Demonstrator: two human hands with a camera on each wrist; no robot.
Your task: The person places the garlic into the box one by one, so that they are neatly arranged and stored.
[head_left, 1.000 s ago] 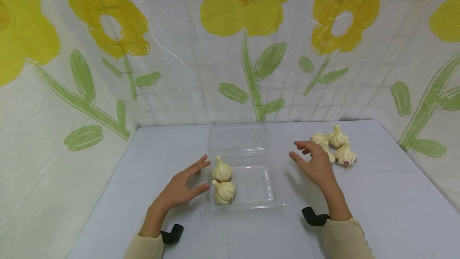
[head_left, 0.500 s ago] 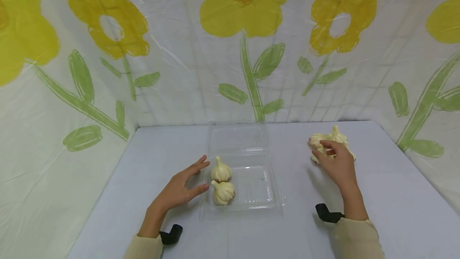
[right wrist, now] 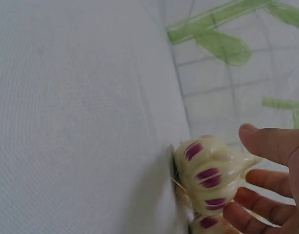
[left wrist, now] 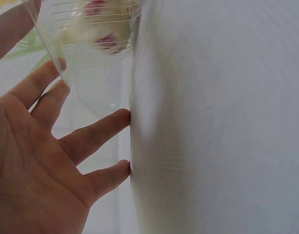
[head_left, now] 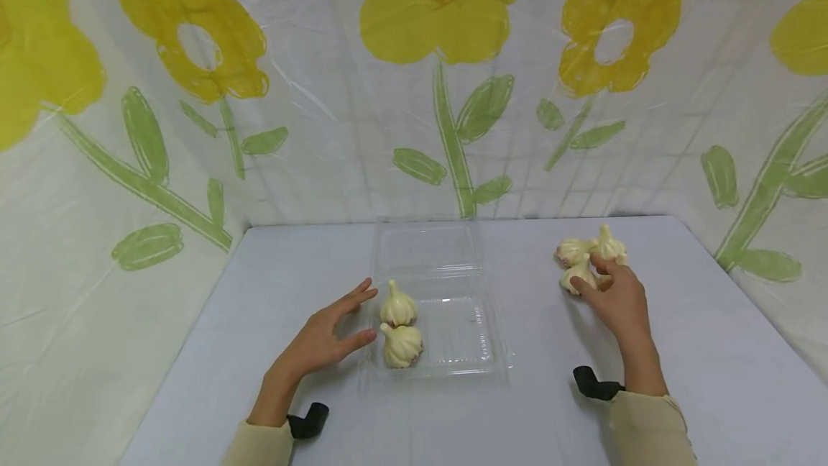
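Observation:
My left hand (head_left: 323, 340) stands beside the left wall of a clear plastic clamshell container (head_left: 456, 372), fingers spread. In the left wrist view, some fingertips meet the container's wall and others reach the table surface. Two garlic bulbs (head_left: 399, 346) sit one behind the other along the container's left side. At the back right, my right hand (head_left: 617, 300) has its thumb and fingers apart around the near-left garlic bulb (head_left: 576, 277) of a small cluster. The right wrist view shows a purple-streaked garlic bulb (right wrist: 208, 173) by the fingers, with a gap below the thumb. My hand partly hides the cluster.
Other garlic bulbs (head_left: 606, 243) lie close together behind the right hand. The container's lid (head_left: 427, 247) is folded back toward the flower-printed curtain (head_left: 310, 164) behind the table. A pale cloth covers the table (head_left: 453, 423).
My right hand has moved to the right, onto the garlic cluster, and its fingers have lowered around the near-left bulb. The left hand and the container have stayed in place.

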